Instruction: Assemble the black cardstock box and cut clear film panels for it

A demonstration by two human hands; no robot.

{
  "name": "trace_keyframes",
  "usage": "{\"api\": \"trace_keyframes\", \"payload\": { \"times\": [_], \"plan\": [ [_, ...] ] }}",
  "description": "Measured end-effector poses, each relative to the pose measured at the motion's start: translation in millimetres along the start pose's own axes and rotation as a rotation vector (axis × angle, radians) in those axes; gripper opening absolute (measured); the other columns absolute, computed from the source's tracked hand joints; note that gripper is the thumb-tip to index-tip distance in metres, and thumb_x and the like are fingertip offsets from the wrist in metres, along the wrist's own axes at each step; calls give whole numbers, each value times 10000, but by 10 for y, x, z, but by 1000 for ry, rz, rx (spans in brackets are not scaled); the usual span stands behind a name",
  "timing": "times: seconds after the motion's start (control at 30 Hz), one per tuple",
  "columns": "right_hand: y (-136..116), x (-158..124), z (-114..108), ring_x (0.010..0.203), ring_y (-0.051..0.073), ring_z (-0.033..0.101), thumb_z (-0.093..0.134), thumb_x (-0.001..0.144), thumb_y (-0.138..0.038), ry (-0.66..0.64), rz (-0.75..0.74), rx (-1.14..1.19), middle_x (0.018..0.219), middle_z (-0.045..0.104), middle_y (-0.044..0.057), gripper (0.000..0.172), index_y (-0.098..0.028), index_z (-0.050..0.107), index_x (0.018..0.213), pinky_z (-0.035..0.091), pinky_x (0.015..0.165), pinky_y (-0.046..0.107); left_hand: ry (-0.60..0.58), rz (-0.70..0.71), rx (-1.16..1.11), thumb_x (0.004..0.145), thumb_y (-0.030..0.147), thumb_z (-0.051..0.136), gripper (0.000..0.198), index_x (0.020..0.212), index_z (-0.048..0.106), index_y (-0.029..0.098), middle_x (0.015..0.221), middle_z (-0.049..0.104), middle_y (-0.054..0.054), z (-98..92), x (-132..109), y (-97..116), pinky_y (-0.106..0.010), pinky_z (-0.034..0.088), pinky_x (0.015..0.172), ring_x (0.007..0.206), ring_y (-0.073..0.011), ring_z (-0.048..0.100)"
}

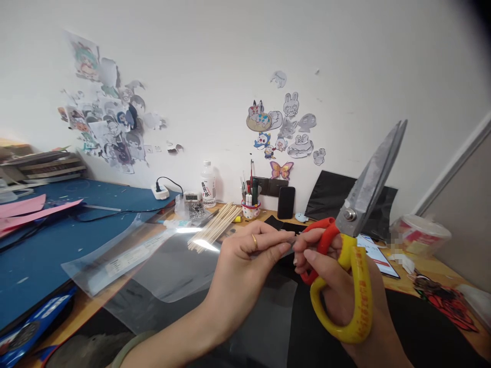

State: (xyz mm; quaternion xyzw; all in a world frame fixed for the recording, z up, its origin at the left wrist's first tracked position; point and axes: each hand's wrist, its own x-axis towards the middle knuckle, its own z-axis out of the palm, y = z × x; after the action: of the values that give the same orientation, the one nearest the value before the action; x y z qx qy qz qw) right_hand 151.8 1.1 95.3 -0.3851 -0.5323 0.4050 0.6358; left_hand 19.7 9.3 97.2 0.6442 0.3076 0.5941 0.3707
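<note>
My right hand (337, 291) grips a pair of scissors (358, 225) with a yellow and a red handle; the closed grey blades point up and to the right. My left hand (249, 255), with a ring on one finger, pinches something small and thin at its fingertips, right against the fingers of my right hand; I cannot make out what it is. Both hands hover over clear plastic sheets (172, 266) and black material (422, 327) on the desk.
A bundle of wooden skewers (215, 230) lies behind my left hand. A pen cup (250, 207), bottle (208, 184), phone (286, 202) and power strip (160, 191) line the wall. A blue cutting mat (46, 245) covers the left; a plastic tub (420, 232) stands right.
</note>
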Motion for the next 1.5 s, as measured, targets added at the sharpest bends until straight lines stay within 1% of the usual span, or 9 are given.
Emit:
{"api": "trace_keyframes", "payload": {
  "times": [0.17,0.3,0.53,0.63,0.87,0.97,1.07,1.3,1.5],
  "plan": [
    [-102,-6,11,532,79,539,646,683,-247,63,-10,-177,628,602,-30,61,-205,604,697,457,496,154,39,274,229,787,74,543,267,950,682,233,812,624,-32,0,-30,-42,-243,460,641,731,-116,572],
    [-130,-7,21,485,65,487,677,665,-279,64,9,-166,590,560,-45,134,-195,576,692,430,468,154,45,468,393,786,25,499,341,1025,645,221,858,616,-54,-11,-46,-75,-250,458,654,757,-119,553],
    [-124,-27,32,529,48,455,724,634,-274,53,111,21,609,524,-63,219,-192,543,725,403,500,127,67,582,547,799,32,490,330,1040,631,210,851,616,-50,-8,-46,-98,-232,454,626,723,-102,535],
    [-126,-20,34,559,53,459,744,608,-259,78,137,56,612,516,-60,242,-185,530,694,403,520,125,32,496,452,793,33,501,305,1017,645,181,847,621,-52,-13,-27,-90,-234,465,650,749,-108,556],
    [-56,26,23,552,51,464,730,625,-255,69,100,50,646,541,-52,234,-188,527,721,413,527,135,-38,55,188,772,129,576,201,905,696,222,871,679,-6,-38,12,-3,-168,477,624,781,-106,605],
    [-35,34,25,511,43,432,717,637,-258,57,77,22,621,524,-63,237,-196,511,737,384,478,129,-61,-130,76,750,170,613,159,868,707,219,883,700,0,-46,31,48,-167,491,645,786,-114,621],
    [-32,35,28,528,44,443,718,636,-264,58,77,7,628,526,-62,247,-195,500,729,389,495,129,-78,-292,-14,716,200,654,153,858,711,194,867,711,-11,-67,56,74,-175,492,648,763,-122,627],
    [-27,37,15,538,56,476,717,630,-271,63,92,-45,652,559,-53,232,-194,507,694,397,498,150,-146,-358,-159,723,237,660,135,843,719,217,856,720,2,-107,91,19,-147,470,681,778,-101,627],
    [-27,33,39,503,57,455,725,598,-262,83,96,-20,609,550,-53,248,-187,500,671,386,465,156,-110,-381,-154,714,240,671,143,848,720,221,837,725,-3,-126,107,23,-136,469,676,766,-93,633]
  ]
}}
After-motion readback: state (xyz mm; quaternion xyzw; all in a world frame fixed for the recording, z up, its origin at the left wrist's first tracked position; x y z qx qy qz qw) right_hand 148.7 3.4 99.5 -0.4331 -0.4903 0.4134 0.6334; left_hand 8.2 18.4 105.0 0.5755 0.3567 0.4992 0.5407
